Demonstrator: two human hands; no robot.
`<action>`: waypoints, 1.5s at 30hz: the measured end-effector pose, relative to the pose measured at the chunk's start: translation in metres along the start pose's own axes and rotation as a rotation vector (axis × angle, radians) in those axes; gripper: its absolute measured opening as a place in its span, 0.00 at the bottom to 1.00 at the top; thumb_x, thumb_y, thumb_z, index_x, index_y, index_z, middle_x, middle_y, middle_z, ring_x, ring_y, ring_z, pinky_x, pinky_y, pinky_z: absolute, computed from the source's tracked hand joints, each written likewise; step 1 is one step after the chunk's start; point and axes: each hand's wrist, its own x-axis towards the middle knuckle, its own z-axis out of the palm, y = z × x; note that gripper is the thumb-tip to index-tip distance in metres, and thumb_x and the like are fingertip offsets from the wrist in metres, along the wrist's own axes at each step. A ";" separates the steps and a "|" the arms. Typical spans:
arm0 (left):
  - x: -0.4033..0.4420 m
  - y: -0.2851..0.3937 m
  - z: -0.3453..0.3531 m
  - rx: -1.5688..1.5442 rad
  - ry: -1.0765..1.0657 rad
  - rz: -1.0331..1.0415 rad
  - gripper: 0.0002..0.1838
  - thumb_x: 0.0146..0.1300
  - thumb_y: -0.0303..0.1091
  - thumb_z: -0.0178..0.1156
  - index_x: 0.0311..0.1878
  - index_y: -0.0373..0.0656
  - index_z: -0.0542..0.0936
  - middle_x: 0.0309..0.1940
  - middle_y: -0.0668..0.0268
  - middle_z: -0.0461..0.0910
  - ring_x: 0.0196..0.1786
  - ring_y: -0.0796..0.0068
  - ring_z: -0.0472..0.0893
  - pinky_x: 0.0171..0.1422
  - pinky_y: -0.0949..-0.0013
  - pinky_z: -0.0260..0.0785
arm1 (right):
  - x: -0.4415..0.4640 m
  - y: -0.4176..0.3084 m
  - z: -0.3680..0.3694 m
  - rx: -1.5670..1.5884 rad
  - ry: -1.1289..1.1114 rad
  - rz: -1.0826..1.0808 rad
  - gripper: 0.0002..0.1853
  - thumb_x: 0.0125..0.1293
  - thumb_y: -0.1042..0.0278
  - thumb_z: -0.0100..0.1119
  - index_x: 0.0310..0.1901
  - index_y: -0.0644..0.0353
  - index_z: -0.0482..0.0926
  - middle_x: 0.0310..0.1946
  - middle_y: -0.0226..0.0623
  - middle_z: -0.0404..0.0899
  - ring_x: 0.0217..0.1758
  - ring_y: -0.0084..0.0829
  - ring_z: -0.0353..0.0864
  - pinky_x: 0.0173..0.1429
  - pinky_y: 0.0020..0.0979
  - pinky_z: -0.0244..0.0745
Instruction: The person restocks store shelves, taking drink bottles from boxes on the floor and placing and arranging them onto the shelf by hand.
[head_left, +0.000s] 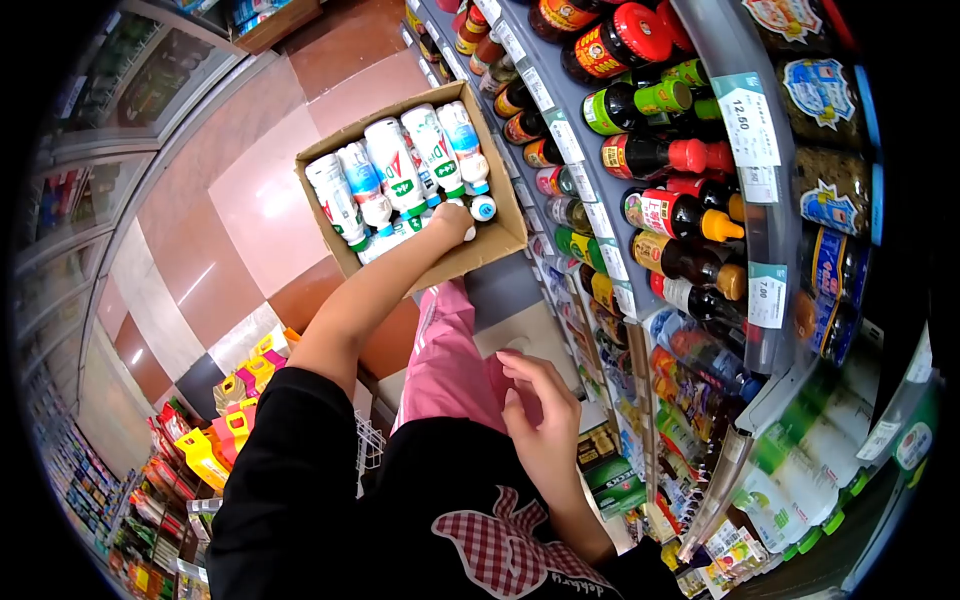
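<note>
My left hand (453, 222) reaches into an open cardboard box (512, 225) of white bottles. Its fingers are closed around part of a white bottle near the box's front right corner, mostly hidden by the hand. Just right of it lies another bottle with a blue cap (483, 208). Several white bottles (394, 160) with green or blue caps lean side by side across the box. My right hand (540, 398) is held in front of my body, fingers apart, with nothing in it.
Shelves of sauce bottles (680, 213) and jars (622, 42) with a price rail (745, 120) run along the right. Glass-door coolers (150, 120) line the left. Bright packets (215, 440) stand at the lower left, beside the tiled floor (235, 230).
</note>
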 end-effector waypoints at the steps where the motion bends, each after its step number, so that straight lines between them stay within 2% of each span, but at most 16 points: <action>1: -0.010 -0.002 -0.013 0.015 -0.026 0.006 0.14 0.48 0.27 0.73 0.41 0.46 0.89 0.44 0.63 0.88 0.49 0.63 0.87 0.46 0.62 0.80 | -0.001 0.000 -0.001 -0.002 0.004 -0.015 0.23 0.57 0.89 0.52 0.55 0.64 0.79 0.49 0.44 0.82 0.50 0.36 0.85 0.57 0.32 0.79; 2: -0.018 -0.002 -0.025 0.030 -0.052 0.012 0.16 0.44 0.27 0.76 0.41 0.46 0.89 0.43 0.63 0.88 0.48 0.63 0.87 0.45 0.62 0.80 | -0.003 -0.001 -0.002 -0.006 0.006 -0.027 0.23 0.57 0.89 0.52 0.55 0.64 0.79 0.49 0.44 0.82 0.50 0.36 0.85 0.57 0.31 0.79; 3: -0.022 -0.003 -0.030 0.008 -0.076 -0.011 0.23 0.33 0.26 0.81 0.40 0.45 0.89 0.42 0.63 0.88 0.48 0.63 0.87 0.45 0.63 0.81 | -0.004 -0.002 -0.003 -0.009 0.009 -0.040 0.23 0.57 0.89 0.52 0.55 0.64 0.79 0.49 0.44 0.82 0.50 0.36 0.85 0.57 0.31 0.79; 7: -0.048 -0.009 -0.031 0.026 -0.064 -0.028 0.24 0.29 0.26 0.81 0.38 0.44 0.89 0.43 0.59 0.87 0.48 0.62 0.87 0.46 0.65 0.81 | -0.007 -0.003 -0.007 -0.033 0.047 -0.094 0.23 0.56 0.89 0.52 0.54 0.64 0.80 0.48 0.44 0.82 0.49 0.36 0.85 0.55 0.31 0.80; 8: -0.054 -0.013 -0.028 0.001 -0.029 -0.047 0.24 0.30 0.32 0.82 0.37 0.42 0.88 0.41 0.57 0.87 0.48 0.59 0.87 0.48 0.62 0.81 | -0.008 -0.002 -0.007 -0.032 0.049 -0.083 0.23 0.56 0.89 0.52 0.54 0.64 0.80 0.48 0.44 0.82 0.49 0.37 0.85 0.55 0.32 0.80; 12: -0.085 -0.023 -0.033 -0.078 0.073 -0.106 0.25 0.33 0.34 0.81 0.39 0.42 0.86 0.41 0.56 0.86 0.48 0.58 0.86 0.49 0.61 0.81 | -0.012 0.000 -0.008 -0.034 0.067 -0.085 0.24 0.55 0.88 0.52 0.54 0.62 0.80 0.48 0.43 0.82 0.49 0.37 0.85 0.53 0.32 0.80; 18: -0.139 -0.005 -0.086 -0.080 0.152 -0.213 0.20 0.37 0.31 0.78 0.39 0.43 0.86 0.42 0.54 0.86 0.49 0.56 0.86 0.51 0.59 0.81 | -0.020 0.011 -0.008 -0.080 0.113 -0.168 0.24 0.55 0.86 0.53 0.54 0.61 0.80 0.47 0.42 0.82 0.46 0.36 0.85 0.51 0.32 0.79; 19: -0.152 -0.001 -0.102 -0.088 0.183 -0.181 0.20 0.36 0.33 0.77 0.38 0.42 0.86 0.41 0.53 0.86 0.48 0.55 0.86 0.52 0.59 0.81 | -0.021 0.018 -0.006 -0.070 0.152 -0.192 0.22 0.55 0.82 0.57 0.53 0.56 0.80 0.45 0.39 0.82 0.45 0.41 0.84 0.49 0.39 0.79; 22: -0.187 0.014 -0.148 -0.105 0.256 -0.163 0.21 0.36 0.38 0.77 0.35 0.39 0.85 0.37 0.51 0.85 0.44 0.52 0.86 0.50 0.57 0.81 | -0.024 0.026 -0.008 -0.161 0.166 -0.187 0.22 0.57 0.78 0.61 0.56 0.55 0.79 0.47 0.39 0.81 0.48 0.43 0.83 0.52 0.41 0.78; 23: -0.199 0.017 -0.161 -0.144 0.310 -0.130 0.22 0.35 0.38 0.77 0.34 0.36 0.84 0.35 0.49 0.85 0.42 0.51 0.86 0.47 0.57 0.81 | -0.025 0.026 -0.007 -0.178 0.195 -0.212 0.24 0.57 0.76 0.63 0.58 0.55 0.77 0.49 0.40 0.81 0.51 0.44 0.82 0.54 0.42 0.78; 24: -0.208 0.017 -0.170 -0.207 0.402 -0.075 0.19 0.33 0.40 0.77 0.26 0.36 0.84 0.27 0.50 0.84 0.33 0.52 0.85 0.41 0.57 0.79 | -0.026 0.026 -0.006 -0.196 0.226 -0.237 0.26 0.57 0.74 0.66 0.60 0.54 0.76 0.51 0.40 0.80 0.53 0.45 0.81 0.55 0.43 0.77; 30: -0.303 0.086 -0.271 -0.296 0.530 0.060 0.16 0.36 0.37 0.75 0.23 0.33 0.84 0.23 0.53 0.83 0.29 0.61 0.85 0.36 0.65 0.77 | -0.030 0.017 -0.002 -0.195 0.423 -0.367 0.43 0.53 0.62 0.76 0.70 0.56 0.67 0.61 0.44 0.74 0.64 0.48 0.73 0.68 0.45 0.67; 36: -0.383 0.164 -0.320 -0.199 0.766 0.328 0.20 0.39 0.36 0.72 0.31 0.32 0.79 0.21 0.54 0.80 0.28 0.59 0.84 0.35 0.62 0.74 | -0.041 0.016 -0.013 -0.169 0.758 -0.539 0.41 0.56 0.53 0.75 0.69 0.59 0.69 0.62 0.44 0.75 0.68 0.47 0.71 0.74 0.53 0.57; 38: -0.409 0.193 -0.333 -0.175 0.811 0.386 0.24 0.39 0.35 0.72 0.38 0.34 0.74 0.22 0.52 0.78 0.29 0.49 0.81 0.38 0.57 0.72 | -0.051 0.007 -0.022 -0.143 0.820 -0.554 0.40 0.57 0.52 0.74 0.68 0.58 0.70 0.62 0.43 0.76 0.69 0.45 0.71 0.75 0.57 0.53; 41: -0.438 0.230 -0.345 -0.084 0.896 0.468 0.26 0.39 0.34 0.72 0.40 0.35 0.71 0.27 0.49 0.78 0.34 0.43 0.80 0.41 0.54 0.72 | -0.061 0.000 -0.034 -0.063 0.882 -0.569 0.40 0.54 0.53 0.76 0.67 0.58 0.71 0.62 0.43 0.76 0.69 0.44 0.71 0.76 0.58 0.50; 45: -0.472 0.273 -0.356 0.019 0.913 0.511 0.23 0.40 0.33 0.70 0.39 0.37 0.71 0.25 0.51 0.77 0.33 0.46 0.81 0.39 0.57 0.72 | -0.080 -0.013 -0.042 0.000 1.002 -0.693 0.45 0.49 0.50 0.79 0.66 0.61 0.70 0.59 0.46 0.78 0.62 0.47 0.77 0.76 0.60 0.48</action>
